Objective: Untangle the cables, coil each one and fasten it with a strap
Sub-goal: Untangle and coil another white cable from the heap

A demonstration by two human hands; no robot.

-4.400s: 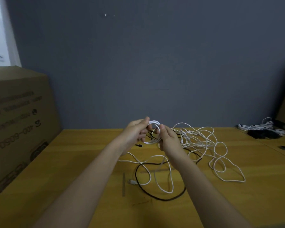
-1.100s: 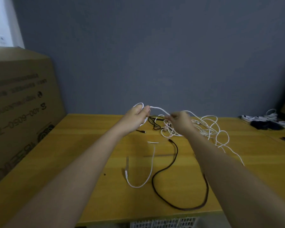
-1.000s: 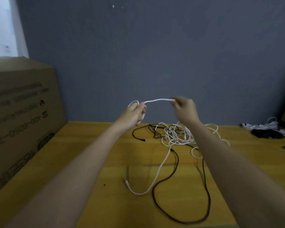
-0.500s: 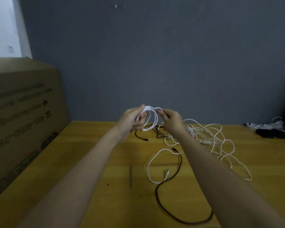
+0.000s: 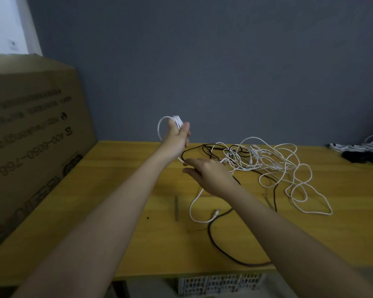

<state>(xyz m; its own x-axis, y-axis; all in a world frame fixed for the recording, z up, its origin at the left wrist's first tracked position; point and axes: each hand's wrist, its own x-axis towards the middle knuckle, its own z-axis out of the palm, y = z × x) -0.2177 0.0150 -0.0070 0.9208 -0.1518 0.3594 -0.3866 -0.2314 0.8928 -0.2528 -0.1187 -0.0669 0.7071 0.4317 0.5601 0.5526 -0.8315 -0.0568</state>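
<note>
A person's right hand [image 5: 207, 175] reaches low over the yellow table [image 5: 116, 233], thumb and forefinger pinching the free run of a white cable [image 5: 195, 209] whose plug end lies on the wood just under the wrist, beside a loose black cable [image 5: 220, 248] trailing toward the near edge. Half a second ago this hand was up at the coil, laying a loop onto it; it has since dropped away to take a fresh length, which suggests the coiling of this cable is mid-way, with another turn about to be drawn up and no strap yet applied. Above and left of those fingers, the left hand [image 5: 177, 136] is raised, fingers clenched around the small white coil [image 5: 169, 123] (a few turns, too fine to count). Beyond the right fingertips sprawls the tangle [image 5: 265, 164]: white strands, at least two by the look of it, threaded with one more black lead; the exact number cannot be told. Counted in view: two hands, one coil in progress, one tangle, one short dark strip [image 5: 176, 208] flat on the table left of the right wrist, possibly a strap. Far right against the grey wall [image 5: 224, 72] sits one heap of bundled cables [image 5: 360, 149]; far left stands one cardboard box [image 5: 30, 136].
</note>
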